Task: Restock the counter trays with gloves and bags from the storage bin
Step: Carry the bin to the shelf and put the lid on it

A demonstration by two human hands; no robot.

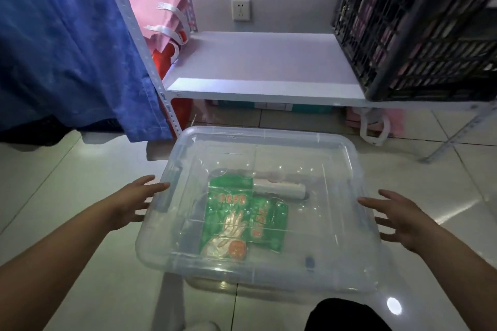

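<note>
With the clear storage bin (258, 209) on the floor, glove packs (231, 217) inside, left hand (131, 203) and right hand (398, 219) (both spread open) should grip opposite rims evenly, I'd judge.

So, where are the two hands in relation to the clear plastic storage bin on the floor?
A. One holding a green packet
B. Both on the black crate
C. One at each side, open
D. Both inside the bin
C: the left hand and right hand are spread open at opposite sides of the clear plastic storage bin, holding nothing.
</note>
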